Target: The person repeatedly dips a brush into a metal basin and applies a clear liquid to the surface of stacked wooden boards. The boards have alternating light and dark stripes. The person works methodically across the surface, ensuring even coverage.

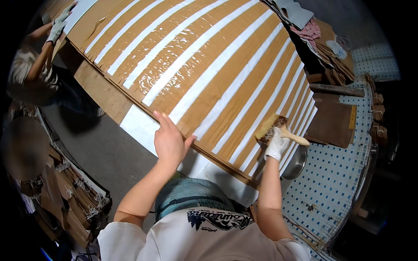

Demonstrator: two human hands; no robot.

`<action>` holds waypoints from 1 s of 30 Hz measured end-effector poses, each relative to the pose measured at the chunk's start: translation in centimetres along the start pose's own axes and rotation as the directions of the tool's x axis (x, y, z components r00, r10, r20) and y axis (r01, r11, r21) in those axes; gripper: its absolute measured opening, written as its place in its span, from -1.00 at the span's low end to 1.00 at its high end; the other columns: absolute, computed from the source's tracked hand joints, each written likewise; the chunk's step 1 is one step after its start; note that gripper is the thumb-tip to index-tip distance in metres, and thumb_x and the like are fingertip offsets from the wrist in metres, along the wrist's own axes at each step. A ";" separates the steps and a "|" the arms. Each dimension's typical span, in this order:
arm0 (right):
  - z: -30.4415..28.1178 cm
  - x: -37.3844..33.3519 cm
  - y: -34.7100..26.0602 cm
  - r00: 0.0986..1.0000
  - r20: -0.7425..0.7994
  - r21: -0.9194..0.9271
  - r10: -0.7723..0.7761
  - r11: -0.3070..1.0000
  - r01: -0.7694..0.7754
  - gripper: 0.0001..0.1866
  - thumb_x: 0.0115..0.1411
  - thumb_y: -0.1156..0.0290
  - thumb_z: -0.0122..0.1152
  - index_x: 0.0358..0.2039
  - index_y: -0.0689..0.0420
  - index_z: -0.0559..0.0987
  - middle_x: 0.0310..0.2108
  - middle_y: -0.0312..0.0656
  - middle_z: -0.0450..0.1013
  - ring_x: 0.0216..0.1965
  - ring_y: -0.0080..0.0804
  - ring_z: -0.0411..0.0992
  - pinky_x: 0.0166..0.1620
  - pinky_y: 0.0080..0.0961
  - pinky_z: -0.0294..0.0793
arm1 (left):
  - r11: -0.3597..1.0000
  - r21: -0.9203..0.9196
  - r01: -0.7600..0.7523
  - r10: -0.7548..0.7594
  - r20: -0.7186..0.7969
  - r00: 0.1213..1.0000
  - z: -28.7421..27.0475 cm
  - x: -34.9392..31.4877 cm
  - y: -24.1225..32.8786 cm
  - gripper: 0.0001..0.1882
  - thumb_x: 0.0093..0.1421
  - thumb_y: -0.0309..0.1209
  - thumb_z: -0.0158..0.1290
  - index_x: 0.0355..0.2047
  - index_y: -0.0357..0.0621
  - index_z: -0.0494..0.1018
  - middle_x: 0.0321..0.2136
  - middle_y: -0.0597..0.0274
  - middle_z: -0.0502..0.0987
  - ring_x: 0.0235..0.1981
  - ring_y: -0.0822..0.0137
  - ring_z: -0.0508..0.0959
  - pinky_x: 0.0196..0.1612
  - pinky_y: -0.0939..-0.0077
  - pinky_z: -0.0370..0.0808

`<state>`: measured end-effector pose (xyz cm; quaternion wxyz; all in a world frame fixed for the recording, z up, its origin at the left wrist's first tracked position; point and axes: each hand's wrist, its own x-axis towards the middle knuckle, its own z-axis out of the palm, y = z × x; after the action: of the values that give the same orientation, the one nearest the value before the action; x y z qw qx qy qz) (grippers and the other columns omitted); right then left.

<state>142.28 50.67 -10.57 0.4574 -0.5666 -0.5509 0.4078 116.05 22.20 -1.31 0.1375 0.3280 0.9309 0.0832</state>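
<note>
A wide paste brush point(281, 128) with a pale wooden handle and yellowish, dark-clotted bristles is gripped in my right hand point(277, 143), which wears a white glove. Its bristles lie over the right part of a large fanned stack of brown sheets point(209, 95), which shows as alternating brown and white strips. Wet, glossy patches shine on the upper left of the stack. My bare left hand point(169, 140) rests on the near edge of the sheets, fingers extended and thumb apart, holding nothing. Under that edge, a white sheet point(141, 128) sticks out.
At the upper left, a co-worker's gloved hands point(58, 27) touch the table's far corner. A metal bowl point(297, 163) stands right of the sheets. Bundled brown paper pieces point(65, 195) lie low on the left. Cloths point(310, 31) and more brown paper are piled at the upper right.
</note>
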 end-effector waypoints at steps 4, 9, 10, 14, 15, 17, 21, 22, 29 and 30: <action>5.5 0.2 -8.3 0.998 0.063 -0.181 0.015 0.983 -0.004 -0.61 0.23 0.51 0.20 0.06 0.29 0.43 -0.16 -0.05 0.49 -0.20 -0.32 0.49 -0.12 -0.47 0.47 | 0.926 -0.336 -0.175 0.138 -0.132 0.982 1.0 -2.2 -3.8 0.03 -0.03 -0.07 0.37 0.27 -0.50 0.14 0.37 -0.40 -0.06 -0.02 -0.14 0.53 -0.04 0.23 0.51; 22.1 -4.4 -18.9 0.864 0.474 0.183 -0.169 0.979 0.092 -0.34 0.16 0.49 0.27 0.28 0.23 0.32 0.00 -0.12 0.48 -0.07 -0.45 0.47 0.00 -0.53 0.49 | 0.838 -0.463 -0.288 0.072 -0.430 0.900 1.2 -2.0 -7.8 -0.40 0.20 -0.43 0.12 0.25 -0.24 0.29 0.29 -0.07 0.27 0.18 -0.08 0.42 0.17 0.23 0.40; 24.9 -5.6 -20.2 0.810 0.535 0.086 -0.241 0.969 0.232 -0.36 0.16 0.47 0.28 0.26 0.26 0.34 0.01 -0.08 0.48 -0.04 -0.41 0.46 0.04 -0.51 0.46 | 0.832 -0.474 -0.289 0.019 -0.495 0.869 0.7 -0.9 -8.1 -0.44 0.22 -0.48 0.07 0.25 -0.23 0.30 0.25 -0.07 0.32 0.21 -0.06 0.40 0.22 0.25 0.36; 34.2 -10.8 -20.0 0.701 0.480 0.149 -0.527 0.837 0.527 -0.37 0.13 0.27 0.32 0.18 0.27 0.42 0.00 0.15 0.50 0.07 -0.01 0.44 0.16 -0.35 0.37 | 0.854 -0.452 -0.258 -0.049 -0.564 0.824 0.1 4.4 -9.7 -0.54 0.24 -0.56 -0.03 0.17 -0.28 0.35 0.20 -0.03 0.38 0.17 -0.01 0.43 0.19 0.28 0.38; 34.7 -12.1 -19.3 0.695 0.486 0.062 -0.531 0.813 0.578 -0.38 0.14 0.27 0.32 0.18 0.27 0.42 0.03 0.13 0.49 0.09 -0.02 0.43 0.16 -0.35 0.36 | 0.903 -0.353 -0.245 0.000 -0.570 0.822 0.4 5.1 -10.1 -0.55 0.23 -0.58 -0.05 0.16 -0.28 0.36 0.20 -0.01 0.38 0.17 0.01 0.43 0.20 0.27 0.38; 34.4 -13.8 -18.4 0.734 0.526 0.014 -0.429 0.867 0.497 -0.35 0.12 0.26 0.35 0.18 0.26 0.42 0.14 0.11 0.42 0.15 0.00 0.40 0.18 -0.36 0.35 | 0.933 -0.279 -0.225 0.040 -0.544 0.838 0.9 5.5 -11.1 -0.50 0.12 -0.65 -0.04 0.12 -0.30 0.39 0.18 -0.01 0.40 0.17 -0.01 0.43 0.21 0.23 0.39; 26.2 -11.3 -13.1 0.788 0.482 0.218 -0.383 0.924 0.316 -0.33 0.18 0.60 0.24 0.29 0.36 0.23 0.04 0.04 0.48 0.07 -0.33 0.45 0.16 -0.49 0.43 | 0.925 -0.263 -0.275 0.090 -0.552 0.829 1.4 5.8 -11.8 -0.46 0.05 -0.71 -0.04 0.10 -0.29 0.42 0.16 0.05 0.43 0.16 0.03 0.44 0.19 0.25 0.42; 23.4 -11.1 -12.1 0.832 0.457 0.261 -0.316 0.941 0.214 -0.32 0.19 0.65 0.21 0.30 0.38 0.19 0.04 0.01 0.48 0.06 -0.39 0.44 0.15 -0.51 0.44 | 0.925 -0.284 -0.251 0.060 -0.542 0.838 1.3 5.6 -11.7 -0.46 0.05 -0.73 -0.06 0.11 -0.25 0.42 0.17 0.08 0.43 0.17 0.05 0.44 0.19 0.28 0.43; 5.3 -9.4 -7.5 0.959 0.277 -0.356 -0.063 0.920 0.164 -0.37 0.18 0.58 0.24 0.26 0.33 0.30 0.11 0.03 0.44 0.01 -0.35 0.49 0.11 -0.48 0.46 | 0.919 -0.282 -0.277 0.094 -0.524 0.847 2.2 5.8 -12.1 -0.36 0.01 -0.79 -0.15 0.15 -0.21 0.40 0.20 0.07 0.40 0.23 0.05 0.38 0.24 0.27 0.37; 5.2 -9.3 -8.2 0.940 0.302 -0.569 -0.161 0.761 0.313 -0.42 0.16 0.55 0.27 0.21 0.34 0.37 0.09 0.06 0.46 -0.01 -0.33 0.51 0.08 -0.46 0.48 | 0.921 -0.284 -0.268 0.088 -0.519 0.850 2.3 5.7 -12.3 -0.31 -0.03 -0.81 -0.18 0.16 -0.19 0.38 0.21 0.07 0.39 0.25 0.06 0.37 0.26 0.27 0.35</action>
<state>134.69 41.51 -4.36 0.2301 -0.5562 -0.7701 0.2111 105.26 16.53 -7.67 -0.0592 0.3523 0.8702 0.3393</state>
